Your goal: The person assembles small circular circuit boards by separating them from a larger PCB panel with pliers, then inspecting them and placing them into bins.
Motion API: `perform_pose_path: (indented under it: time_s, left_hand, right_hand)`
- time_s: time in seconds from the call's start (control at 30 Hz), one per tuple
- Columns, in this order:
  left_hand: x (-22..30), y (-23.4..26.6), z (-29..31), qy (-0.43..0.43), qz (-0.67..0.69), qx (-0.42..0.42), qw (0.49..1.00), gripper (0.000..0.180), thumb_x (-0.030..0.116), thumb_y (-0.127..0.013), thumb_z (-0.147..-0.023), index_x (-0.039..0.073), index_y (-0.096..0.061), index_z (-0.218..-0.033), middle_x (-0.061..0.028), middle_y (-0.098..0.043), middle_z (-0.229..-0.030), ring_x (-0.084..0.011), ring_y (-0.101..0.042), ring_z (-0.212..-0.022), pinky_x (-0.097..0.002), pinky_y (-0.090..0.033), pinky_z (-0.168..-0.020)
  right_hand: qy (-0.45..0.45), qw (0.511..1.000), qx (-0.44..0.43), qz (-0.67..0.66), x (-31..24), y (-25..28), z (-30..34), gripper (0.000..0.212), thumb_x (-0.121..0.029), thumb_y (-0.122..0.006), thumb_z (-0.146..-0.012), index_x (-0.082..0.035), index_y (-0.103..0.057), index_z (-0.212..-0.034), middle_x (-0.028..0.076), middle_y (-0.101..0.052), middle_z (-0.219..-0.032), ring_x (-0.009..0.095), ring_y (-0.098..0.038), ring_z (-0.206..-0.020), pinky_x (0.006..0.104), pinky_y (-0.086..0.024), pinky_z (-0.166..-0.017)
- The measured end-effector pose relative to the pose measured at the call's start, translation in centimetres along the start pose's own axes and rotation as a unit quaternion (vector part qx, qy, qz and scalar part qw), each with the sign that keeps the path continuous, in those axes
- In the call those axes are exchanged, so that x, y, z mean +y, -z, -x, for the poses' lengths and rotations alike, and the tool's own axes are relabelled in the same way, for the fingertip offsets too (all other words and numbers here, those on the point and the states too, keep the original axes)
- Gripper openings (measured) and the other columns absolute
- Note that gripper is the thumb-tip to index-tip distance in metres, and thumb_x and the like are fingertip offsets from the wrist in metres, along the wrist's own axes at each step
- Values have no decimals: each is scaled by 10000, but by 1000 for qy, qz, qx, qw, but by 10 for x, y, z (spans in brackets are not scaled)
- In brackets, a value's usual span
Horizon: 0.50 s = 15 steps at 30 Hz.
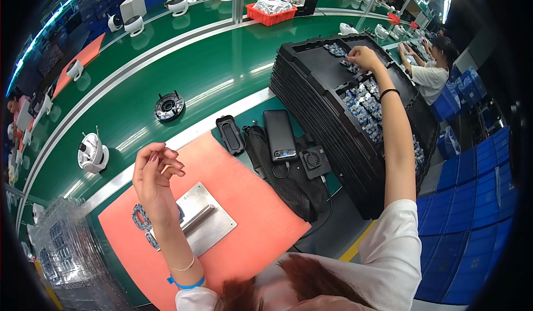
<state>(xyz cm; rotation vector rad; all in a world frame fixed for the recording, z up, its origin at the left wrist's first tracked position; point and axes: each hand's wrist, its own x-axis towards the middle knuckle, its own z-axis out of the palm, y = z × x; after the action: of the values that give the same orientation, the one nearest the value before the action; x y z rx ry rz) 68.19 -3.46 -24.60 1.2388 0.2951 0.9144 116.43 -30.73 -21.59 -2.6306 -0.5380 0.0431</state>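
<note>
My left hand (154, 180) is raised above a salmon-coloured mat, its fingers loosely bent and apart, with nothing seen in it. Below it a metal plate fixture (219, 230) with an upright bar lies on the mat. Partly hidden behind my left forearm is a blue ring-shaped circuit board (139, 215). My right hand (363, 59) reaches to the far end of the top black tray (316, 61), fingers pinched together at some small blue circuit boards (351, 66). What sits between its fingertips is too small to tell. Rows of wrapped boards (363, 108) fill the tray's nearer part.
A black power bank (279, 133), black pouch (258, 150) and small fan-like device (315, 161) lie between mat and tray stack. The green conveyor (211, 83) carries a round black part (168, 107) and a white camera-like housing (93, 154). Clear plastic trays (64, 244) stand left.
</note>
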Motion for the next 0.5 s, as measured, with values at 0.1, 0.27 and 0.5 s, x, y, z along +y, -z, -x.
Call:
perform_pose_path:
  time_s: [0.1, 0.27, 0.5]
  left_hand:
    - [5, -1, 4, -3, 4, -5, 1000, 211, 146, -422, -892, -3, -530, -995, -86, -557, -827, -136, -546, -686, -255, -464, -590]
    - [9, 10, 8, -10, 27, 5, 1000, 203, 118, -413, -895, -13, -544, -979, -101, -582, -810, -145, -576, -668, -251, -487, -564]
    - [39, 63, 15, -71, 50, 0, 996, 235, 114, -404, -897, -39, -547, -1005, -118, -593, -835, -175, -587, -694, -268, -484, -598]
  right_hand:
    - [21, 1000, 4, 11, 9, -8, -4, 267, -262, -731, -723, -66, -631, -874, 10, -571, -702, 130, -560, -548, 284, -489, -464]
    - [2, 999, 19, 30, -9, -25, -10, 258, -260, -740, -709, -58, -622, -818, 64, -635, -763, 171, -615, -655, 319, -501, -526]
    - [143, 951, 140, 235, -14, -23, 12, 239, -245, -656, -765, -43, -621, -888, 145, -610, -848, 286, -594, -804, 377, -465, -702]
